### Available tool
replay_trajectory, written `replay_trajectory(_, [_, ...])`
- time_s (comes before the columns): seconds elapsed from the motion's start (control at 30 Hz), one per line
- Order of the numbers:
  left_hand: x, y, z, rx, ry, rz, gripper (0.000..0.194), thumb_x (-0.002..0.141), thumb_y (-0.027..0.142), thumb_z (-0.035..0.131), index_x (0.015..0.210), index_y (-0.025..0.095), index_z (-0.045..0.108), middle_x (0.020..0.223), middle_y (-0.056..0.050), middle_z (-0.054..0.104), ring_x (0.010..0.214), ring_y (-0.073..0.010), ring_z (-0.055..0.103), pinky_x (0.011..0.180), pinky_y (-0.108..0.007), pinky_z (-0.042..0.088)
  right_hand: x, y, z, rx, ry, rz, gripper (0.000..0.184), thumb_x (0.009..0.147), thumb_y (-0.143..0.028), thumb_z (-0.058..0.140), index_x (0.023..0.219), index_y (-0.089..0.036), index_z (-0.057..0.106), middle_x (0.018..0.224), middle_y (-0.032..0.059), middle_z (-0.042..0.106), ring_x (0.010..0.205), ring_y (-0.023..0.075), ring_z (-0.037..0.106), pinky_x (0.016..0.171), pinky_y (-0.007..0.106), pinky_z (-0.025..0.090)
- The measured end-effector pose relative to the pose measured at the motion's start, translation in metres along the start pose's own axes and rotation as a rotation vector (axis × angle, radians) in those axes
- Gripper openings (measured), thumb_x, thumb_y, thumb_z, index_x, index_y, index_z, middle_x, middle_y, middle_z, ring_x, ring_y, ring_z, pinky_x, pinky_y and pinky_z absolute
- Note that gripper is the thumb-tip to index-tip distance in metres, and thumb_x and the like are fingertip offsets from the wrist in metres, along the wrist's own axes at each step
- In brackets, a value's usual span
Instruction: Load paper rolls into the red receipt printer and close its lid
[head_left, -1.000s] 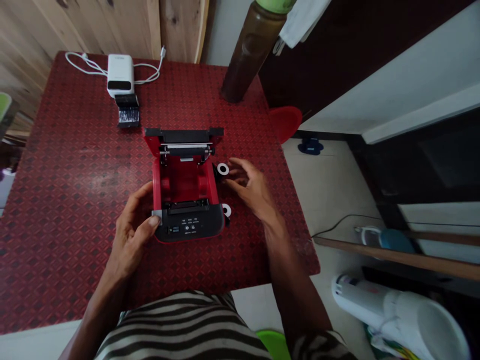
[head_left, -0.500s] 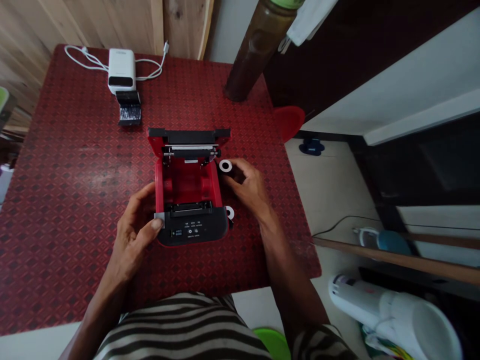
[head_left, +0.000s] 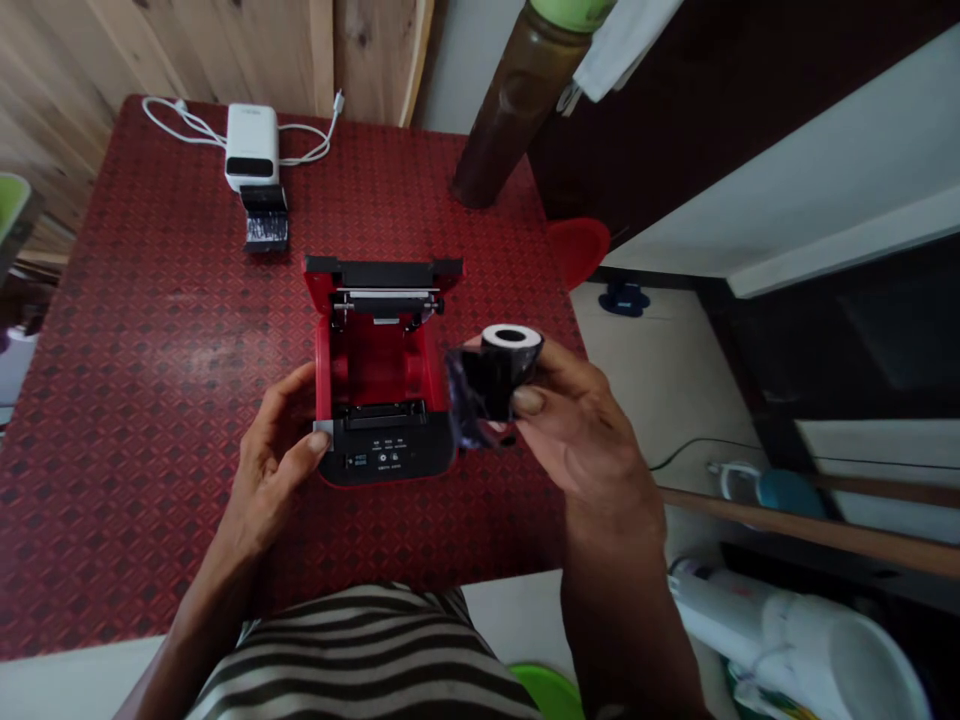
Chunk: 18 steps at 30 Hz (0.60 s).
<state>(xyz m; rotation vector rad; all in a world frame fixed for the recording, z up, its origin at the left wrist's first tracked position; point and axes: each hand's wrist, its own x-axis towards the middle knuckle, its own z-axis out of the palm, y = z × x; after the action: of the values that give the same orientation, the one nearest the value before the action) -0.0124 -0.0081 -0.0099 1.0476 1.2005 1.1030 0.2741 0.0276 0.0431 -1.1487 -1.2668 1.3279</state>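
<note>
A red and black label printer [head_left: 390, 445] stands on the table with its lid [head_left: 384, 275] tipped up and its red inner bay exposed. My left hand [head_left: 274, 460] grips the printer's left side, thumb on the grey front corner. To the right of the printer, my right hand [head_left: 581, 410] holds up a black ribbon roll [head_left: 499, 375] between thumb and fingers. The roll has a white ring-shaped end facing up, and a loose flap of shiny black film hangs off its left. A second roll is mostly hidden behind this film.
A white handheld device [head_left: 252, 145] with a white cable lies at the back left, a strip of black film [head_left: 266, 228] before it. A tall dark bottle [head_left: 502, 120] with a green lid stands at the back right. A red stool [head_left: 581, 250] sits beyond the table's right edge.
My right hand closed on the upper ribbon roll beside the printer and lifted it up toward me and to the right. My left hand has stayed on the printer.
</note>
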Motion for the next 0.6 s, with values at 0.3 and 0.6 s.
replay_trajectory(0.3, [0.001,0.003,-0.001,-0.047,-0.038,-0.027,0.065,0.098,0.057,0.085,0.157,0.037,0.069,0.157,-0.008,0.076,0.144,-0.0426,0.074,0.11,-0.056,0.067,-0.021,-0.044,0.012,-0.005,-0.369,0.08,0.053,0.086,-0.047,0.103,0.135,-0.037,0.085,0.11,0.0027,0.085,0.1,0.0259,0.083,0.083,0.037,0.069])
replay_trajectory(0.6, [0.0,0.001,-0.002,-0.084,-0.065,-0.022,0.064,0.102,0.053,0.082,0.161,0.035,0.067,0.169,-0.008,0.067,0.16,-0.0416,0.06,0.112,-0.051,0.067,-0.016,-0.051,0.008,-0.349,-0.549,0.087,0.028,0.093,-0.044,0.094,0.116,-0.029,0.085,0.1,-0.001,0.087,0.086,0.0183,0.078,0.078,0.03,0.058])
